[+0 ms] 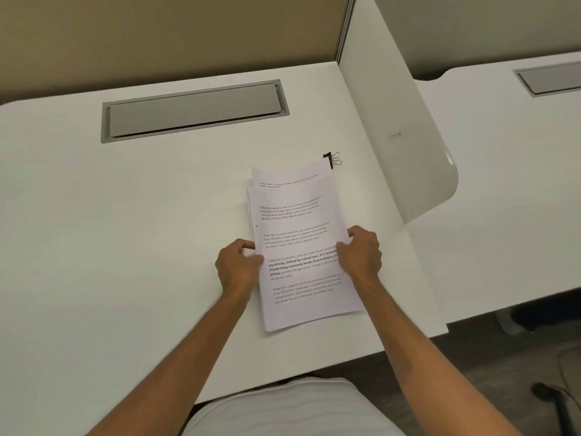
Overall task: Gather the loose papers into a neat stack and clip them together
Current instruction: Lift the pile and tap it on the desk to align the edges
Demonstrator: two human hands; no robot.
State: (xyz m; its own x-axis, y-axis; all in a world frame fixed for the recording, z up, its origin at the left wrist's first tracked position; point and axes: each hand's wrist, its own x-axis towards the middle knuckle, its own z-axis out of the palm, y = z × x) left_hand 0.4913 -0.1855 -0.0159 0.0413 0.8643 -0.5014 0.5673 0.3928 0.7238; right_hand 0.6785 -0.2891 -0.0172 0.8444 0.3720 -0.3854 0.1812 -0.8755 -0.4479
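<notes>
**Head camera: single view, high and forward-down**

One view only, worn at head height, so no overlap with a second view. It looks forward and steeply down onto the white desk (125, 215) from its near edge. Both forearms enter from the bottom of the frame. Wide-angle: the desk's far edge curves. Close range; the desk fills most of the frame. The partition (157, 36) closes off the far edge, the side divider (393, 136) the right.

The top sheet (298, 247) repeats paragraphs beginning "Village life is a peaceful, close-knit".
</notes>
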